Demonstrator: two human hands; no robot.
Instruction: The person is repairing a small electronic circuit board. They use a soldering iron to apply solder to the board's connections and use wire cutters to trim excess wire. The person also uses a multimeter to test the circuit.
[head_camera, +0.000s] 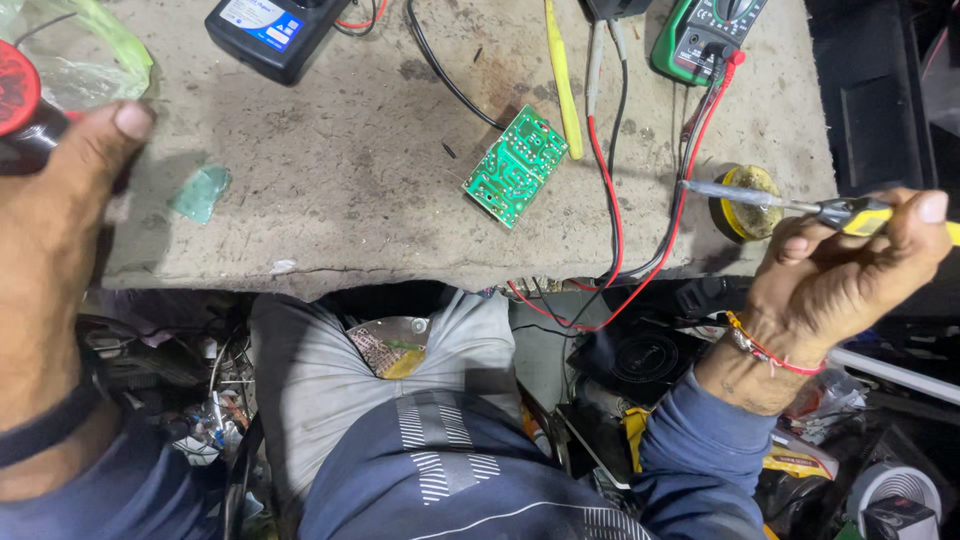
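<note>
A small green circuit board (516, 165) lies solder side up near the middle of a worn grey bench top (340, 180). My right hand (835, 275) at the right holds a yellow-handled soldering iron (790, 205); its metal tip reaches left over a round tin of yellowish paste (752, 205). My left hand (55, 250) at the far left edge grips a dark object with a red top (15, 105), only partly in view. Neither hand touches the board.
A green multimeter (705, 35) with red and black leads (610, 190) sits at the back right. A dark blue box (275, 35), a yellow stick (562, 80), a clear plastic bag (85, 50) and a green scrap (200, 192) lie about. Another board (388, 350) rests on my lap.
</note>
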